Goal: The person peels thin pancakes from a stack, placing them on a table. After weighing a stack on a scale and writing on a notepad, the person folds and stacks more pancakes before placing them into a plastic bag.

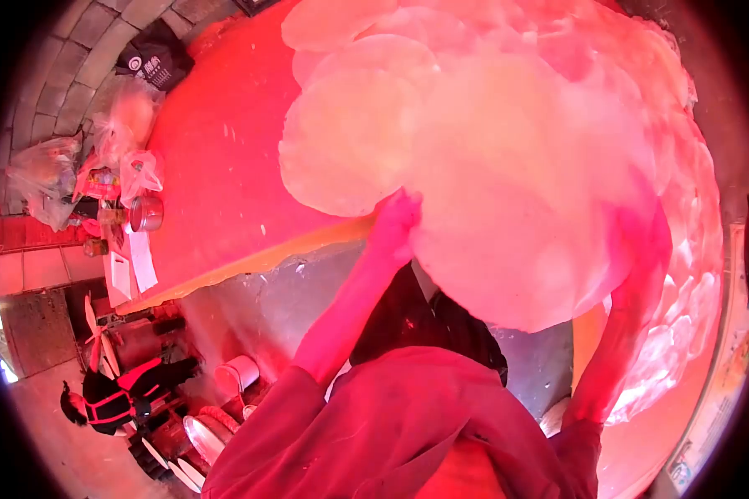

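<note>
— What does the head camera show in your hands?

— A thin round sheet point(516, 208), pale and half see-through. I hold it up in front of me, over the near edge of the bench point(216, 166). My left hand point(395, 226) is closed on its left rim, fingers pinched over the edge.

— And the other one?

— My right hand point(645, 241) is behind the sheet's right side. I see it only as a pink shadow through the sheet, so I cannot tell how its fingers stand.

— What lies about?

— More round sheets point(349, 150) lie overlapping on the bench's red cover, beyond and to the right of the one I hold. At the bench's left edge stands a metal tin point(146, 214), with plastic bags point(46, 179) near it.
</note>
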Action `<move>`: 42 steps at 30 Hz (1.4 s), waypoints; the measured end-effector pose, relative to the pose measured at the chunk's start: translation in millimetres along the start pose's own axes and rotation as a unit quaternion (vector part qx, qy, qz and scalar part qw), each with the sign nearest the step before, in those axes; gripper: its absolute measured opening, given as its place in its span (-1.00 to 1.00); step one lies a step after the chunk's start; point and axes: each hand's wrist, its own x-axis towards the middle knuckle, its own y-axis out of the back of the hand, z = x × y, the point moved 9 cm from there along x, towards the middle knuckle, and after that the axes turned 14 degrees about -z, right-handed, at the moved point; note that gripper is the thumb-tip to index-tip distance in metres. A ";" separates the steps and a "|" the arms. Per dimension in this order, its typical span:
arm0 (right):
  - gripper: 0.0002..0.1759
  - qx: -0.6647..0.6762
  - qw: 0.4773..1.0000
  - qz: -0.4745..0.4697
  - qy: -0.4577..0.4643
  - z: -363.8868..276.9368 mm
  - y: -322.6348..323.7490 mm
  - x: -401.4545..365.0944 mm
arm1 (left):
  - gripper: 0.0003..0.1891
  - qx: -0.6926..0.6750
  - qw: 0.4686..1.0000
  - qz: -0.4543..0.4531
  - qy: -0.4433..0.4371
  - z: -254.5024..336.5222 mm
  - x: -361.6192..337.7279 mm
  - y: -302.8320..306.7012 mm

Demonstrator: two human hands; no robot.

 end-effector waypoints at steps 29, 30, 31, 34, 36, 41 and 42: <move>-0.52 0.040 0.982 -0.038 -0.180 225.5 -197.8 200.6 | -0.77 0.741 0.646 0.065 -0.172 409.1 213.5 62.4; -0.54 0.036 0.982 -0.063 -0.176 223.3 -206.7 205.5 | -0.78 0.747 0.635 0.048 -0.192 401.7 235.7 54.4; -0.54 0.032 0.981 -0.087 -0.172 220.5 -218.1 205.7 | -0.79 0.753 0.624 0.036 -0.208 394.5 256.5 49.4; -0.60 0.025 0.973 -0.103 -0.205 208.7 -238.2 200.1 | -0.82 0.787 0.568 0.018 -0.242 374.2 313.3 38.2; -0.63 0.016 0.966 -0.096 -0.240 206.4 -242.5 198.6 | -0.84 0.826 0.513 0.009 -0.233 359.6 340.0 37.5; -0.64 0.014 0.964 -0.101 -0.244 215.0 -241.2 219.7 | -0.82 0.889 0.423 -0.034 -0.175 343.7 376.0 44.6; -0.64 0.012 0.964 -0.106 -0.243 215.7 -241.4 227.6 | -0.82 0.891 0.421 -0.042 -0.163 344.9 377.5 41.9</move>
